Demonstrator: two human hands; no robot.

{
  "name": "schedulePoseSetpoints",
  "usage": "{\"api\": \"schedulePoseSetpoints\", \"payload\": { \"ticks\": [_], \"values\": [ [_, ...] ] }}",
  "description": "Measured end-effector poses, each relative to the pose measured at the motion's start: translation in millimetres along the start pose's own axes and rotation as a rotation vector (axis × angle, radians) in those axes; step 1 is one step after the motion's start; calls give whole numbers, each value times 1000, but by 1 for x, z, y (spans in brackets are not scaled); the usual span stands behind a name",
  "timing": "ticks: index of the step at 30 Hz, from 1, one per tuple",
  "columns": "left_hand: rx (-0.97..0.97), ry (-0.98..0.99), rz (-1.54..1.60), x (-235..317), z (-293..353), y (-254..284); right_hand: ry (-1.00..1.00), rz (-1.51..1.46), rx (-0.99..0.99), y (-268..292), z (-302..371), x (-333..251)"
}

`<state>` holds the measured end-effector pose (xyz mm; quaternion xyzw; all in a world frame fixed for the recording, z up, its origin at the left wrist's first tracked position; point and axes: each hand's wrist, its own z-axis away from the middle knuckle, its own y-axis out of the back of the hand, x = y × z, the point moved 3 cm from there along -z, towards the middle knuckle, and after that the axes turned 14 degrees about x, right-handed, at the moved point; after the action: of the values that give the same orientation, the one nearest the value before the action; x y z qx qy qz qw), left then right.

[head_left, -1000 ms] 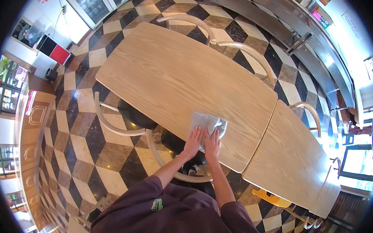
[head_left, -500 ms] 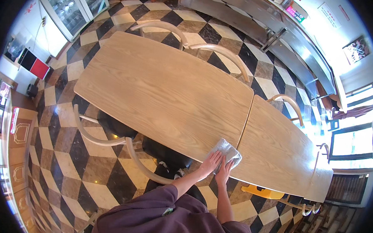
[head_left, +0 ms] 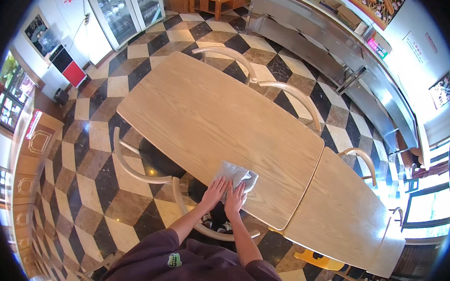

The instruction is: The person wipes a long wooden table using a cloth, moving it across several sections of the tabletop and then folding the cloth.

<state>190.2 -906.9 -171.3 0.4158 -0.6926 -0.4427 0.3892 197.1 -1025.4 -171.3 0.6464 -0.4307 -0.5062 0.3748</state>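
Head view: the left hand [head_left: 214,192] and right hand [head_left: 234,197] lie flat, not squeezing, on a grey cloth [head_left: 237,172] at the wooden worktop's [head_left: 211,115] near edge.

The pale cloth [head_left: 239,173] is partly hidden under the left hand [head_left: 214,193] and the right hand [head_left: 235,200]. The table [head_left: 221,120] covers part of the black chair seat [head_left: 161,160], the adjoining table [head_left: 345,211] part of a yellow object [head_left: 320,260]. The dark shirt [head_left: 199,270] is cut by the lower edge. The items [head_left: 110,5] inside the glass-door fridge [head_left: 132,10] are too small to tell.
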Motion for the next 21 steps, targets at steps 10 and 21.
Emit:
{"api": "schedulePoseSetpoints", "payload": {
  "ticks": [10,21],
  "values": [
    [-87,235,172,59,18,6,200,44,-71,27,19,44],
    [-170,-232,97,263,-9,-40,-185,6,-94,140,104,217]
  ]
}}
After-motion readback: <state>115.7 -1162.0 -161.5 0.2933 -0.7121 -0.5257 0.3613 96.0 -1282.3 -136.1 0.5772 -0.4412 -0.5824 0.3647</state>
